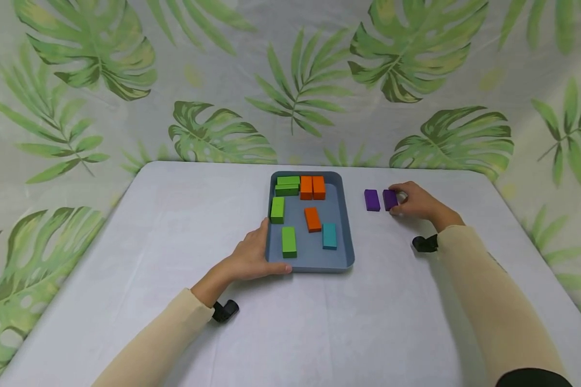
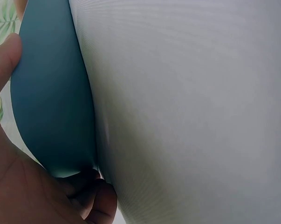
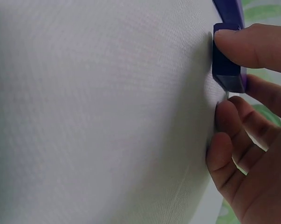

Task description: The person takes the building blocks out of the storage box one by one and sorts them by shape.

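A grey-blue tray (image 1: 314,263) lies on the table with coloured blocks in it. My left hand (image 1: 254,252) grips the tray's near left corner, thumb along the near wall and fingers at the left side; the left wrist view shows its fingers curled at the tray wall (image 2: 51,93). To the tray's right, my right hand (image 1: 413,201) pinches a purple block (image 1: 389,199) between thumb and fingers. In the right wrist view the thumb presses the end of this purple block (image 3: 228,70), close to the cloth. A second purple block (image 1: 372,200) lies just left of it.
Several green blocks (image 1: 289,242) line the tray's left part. Two orange blocks (image 1: 312,187) stand at its far side, a third orange block (image 1: 312,220) near the middle, and a teal block (image 1: 329,236) at near right. Behind the white-covered table (image 1: 368,322) hangs a leaf-patterned cloth (image 1: 310,70).
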Motion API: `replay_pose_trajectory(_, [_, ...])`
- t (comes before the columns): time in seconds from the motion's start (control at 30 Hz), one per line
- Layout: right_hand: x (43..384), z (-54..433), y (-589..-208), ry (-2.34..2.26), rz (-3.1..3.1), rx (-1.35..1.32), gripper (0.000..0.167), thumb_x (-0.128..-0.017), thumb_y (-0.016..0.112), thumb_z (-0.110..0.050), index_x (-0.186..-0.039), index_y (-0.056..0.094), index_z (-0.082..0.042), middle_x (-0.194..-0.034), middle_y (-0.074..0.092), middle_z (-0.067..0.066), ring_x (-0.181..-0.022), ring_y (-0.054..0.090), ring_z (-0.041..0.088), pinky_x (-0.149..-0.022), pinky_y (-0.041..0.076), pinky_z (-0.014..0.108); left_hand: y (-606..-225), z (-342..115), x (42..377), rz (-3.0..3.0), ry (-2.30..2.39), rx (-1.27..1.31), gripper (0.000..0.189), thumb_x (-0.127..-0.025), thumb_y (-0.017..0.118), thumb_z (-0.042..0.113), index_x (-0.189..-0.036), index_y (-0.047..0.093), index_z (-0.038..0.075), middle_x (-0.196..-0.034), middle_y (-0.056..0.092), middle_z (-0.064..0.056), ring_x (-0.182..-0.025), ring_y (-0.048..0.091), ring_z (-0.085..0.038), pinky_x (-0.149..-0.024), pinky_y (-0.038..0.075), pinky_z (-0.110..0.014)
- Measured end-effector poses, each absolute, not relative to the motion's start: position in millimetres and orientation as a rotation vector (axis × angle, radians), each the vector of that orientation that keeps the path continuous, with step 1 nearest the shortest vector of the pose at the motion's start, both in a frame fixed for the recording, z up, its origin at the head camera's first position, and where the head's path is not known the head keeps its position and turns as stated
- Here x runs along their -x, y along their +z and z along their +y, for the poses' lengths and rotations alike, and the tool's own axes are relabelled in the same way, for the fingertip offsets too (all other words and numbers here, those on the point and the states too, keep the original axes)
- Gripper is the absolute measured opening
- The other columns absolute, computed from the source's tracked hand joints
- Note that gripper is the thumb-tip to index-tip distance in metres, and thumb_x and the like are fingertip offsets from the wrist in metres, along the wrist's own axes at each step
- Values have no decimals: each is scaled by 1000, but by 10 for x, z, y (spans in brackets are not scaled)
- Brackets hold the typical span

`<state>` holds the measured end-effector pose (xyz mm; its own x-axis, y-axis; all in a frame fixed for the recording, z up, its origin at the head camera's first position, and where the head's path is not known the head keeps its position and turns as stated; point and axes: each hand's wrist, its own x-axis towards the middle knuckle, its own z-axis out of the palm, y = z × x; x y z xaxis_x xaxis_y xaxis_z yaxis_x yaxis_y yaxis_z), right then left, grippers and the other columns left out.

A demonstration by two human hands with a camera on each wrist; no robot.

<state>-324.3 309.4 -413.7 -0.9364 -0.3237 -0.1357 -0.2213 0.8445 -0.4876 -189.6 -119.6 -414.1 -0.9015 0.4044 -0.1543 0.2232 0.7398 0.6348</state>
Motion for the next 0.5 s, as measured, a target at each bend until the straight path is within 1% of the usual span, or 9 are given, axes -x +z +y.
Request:
replay_pose_trajectory(0.1, [3233,3097,-4134,-697,2801,403,73,-83,72,-16,-144,40,8,-135,43,35,-105,53,40,-92,44,51,-4140,-1193,1894,2653,910,-485,126,-77,77,55,-159,-3,4,-163,24,-20,-146,32,-40,-111,34,-60])
replay_pose_trajectory(0.17, [3229,3098,-4117,-702,2783,382,78,-84,72,-18,-148,35,6,-139,38,35,-111,51,42,-96,43,54,-4134,-1192,1892,2652,912,-482,126,-77,77,54,-159,-4,4,-164,24,-19,-146,31,-40,-112,34,-60])
replay_pose_trajectory(0.27, [3230,3088,-4064,-712,2761,360,83,-86,71,-23,-151,28,4,-144,31,37,-125,41,47,-104,36,63,-4126,-1194,1888,2653,915,-482,126,-77,78,54,-159,-4,4,-164,23,-20,-146,31,-41,-112,34,-61])
replay_pose_trajectory(0.33, [3220,3072,-4004,-711,2760,349,83,-87,70,-26,-152,26,3,-146,26,38,-128,35,49,-106,32,67,-4122,-1194,1886,2654,919,-487,125,-77,78,53,-159,-3,4,-163,25,-19,-145,33,-41,-111,34,-60])
replay_pose_trajectory(0.4, [3209,3050,-3941,-720,2765,350,82,-89,68,-28,-153,25,3,-147,24,39,-128,38,50,-106,33,67,-4120,-1196,1882,2658,919,-490,125,-77,78,53,-159,-2,3,-162,27,-20,-144,34,-41,-110,35,-60])
replay_pose_trajectory(0.5, [3169,3030,-3842,-742,2786,361,80,-92,66,-29,-154,24,2,-147,23,38,-119,49,51,-102,38,64,-4126,-1186,1880,2661,918,-482,125,-76,78,53,-159,-1,3,-162,27,-21,-145,34,-41,-111,35,-60])
